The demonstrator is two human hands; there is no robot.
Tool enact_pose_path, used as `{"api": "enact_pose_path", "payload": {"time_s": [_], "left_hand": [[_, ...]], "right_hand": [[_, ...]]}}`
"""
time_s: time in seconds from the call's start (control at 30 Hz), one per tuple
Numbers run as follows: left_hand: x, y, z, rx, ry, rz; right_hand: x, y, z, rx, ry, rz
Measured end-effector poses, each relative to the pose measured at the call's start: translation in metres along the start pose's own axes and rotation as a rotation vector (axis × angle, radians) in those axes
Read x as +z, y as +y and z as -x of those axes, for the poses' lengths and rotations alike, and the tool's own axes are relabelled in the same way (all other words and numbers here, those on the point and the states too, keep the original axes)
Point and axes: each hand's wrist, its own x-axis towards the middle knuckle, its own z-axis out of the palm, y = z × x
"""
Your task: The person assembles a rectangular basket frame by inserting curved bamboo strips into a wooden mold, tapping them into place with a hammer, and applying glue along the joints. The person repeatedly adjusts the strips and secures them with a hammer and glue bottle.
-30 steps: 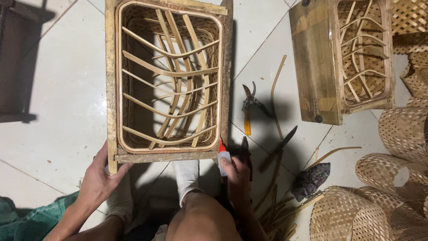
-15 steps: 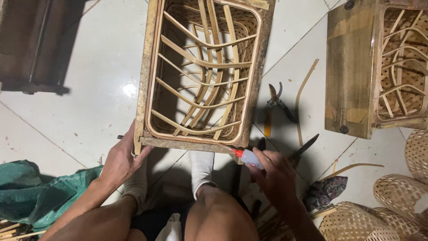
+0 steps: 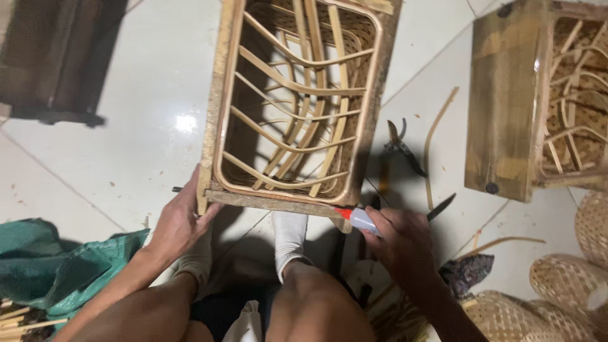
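The left hand (image 3: 180, 221) grips the near left corner of the wooden frame (image 3: 294, 101) on the floor; the right hand (image 3: 402, 237) squeezes a small glue bottle (image 3: 358, 218), its red tip touching the frame's near right corner.

Open white tile floor (image 3: 136, 126) left of the rattan frame (image 3: 294, 101): free passage. Right side crowded: pliers (image 3: 402, 145), loose cane strip (image 3: 437, 139), second wooden frame (image 3: 513, 101) beyond. Woven baskets (image 3: 563, 285) block lower right; green sack (image 3: 50, 266) fills lower left.
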Motion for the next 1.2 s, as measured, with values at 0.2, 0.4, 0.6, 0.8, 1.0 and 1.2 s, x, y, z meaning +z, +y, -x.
{"api": "enact_pose_path", "payload": {"time_s": [0.2, 0.4, 0.6, 0.8, 1.0, 1.2], "left_hand": [[0.001, -0.012, -0.002, 0.120, 0.054, 0.011], [-0.002, -0.017, -0.003, 0.081, 0.021, 0.015], [-0.005, -0.012, -0.002, 0.077, 0.071, 0.012], [-0.014, -0.007, -0.005, 0.075, 0.023, 0.001], [-0.014, -0.005, -0.006, 0.000, -0.025, -0.034], [-0.007, -0.015, -0.005, 0.100, 0.063, 0.030]], "right_hand": [[0.019, -0.023, -0.034, 0.065, -0.080, -0.034], [0.025, -0.034, -0.050, -0.012, -0.071, -0.039], [0.015, -0.040, -0.061, 0.008, -0.121, -0.087], [0.023, -0.059, -0.079, -0.041, -0.162, -0.070], [0.020, -0.060, -0.087, -0.007, -0.252, -0.061], [0.034, -0.065, -0.095, -0.108, -0.127, -0.097]]}}
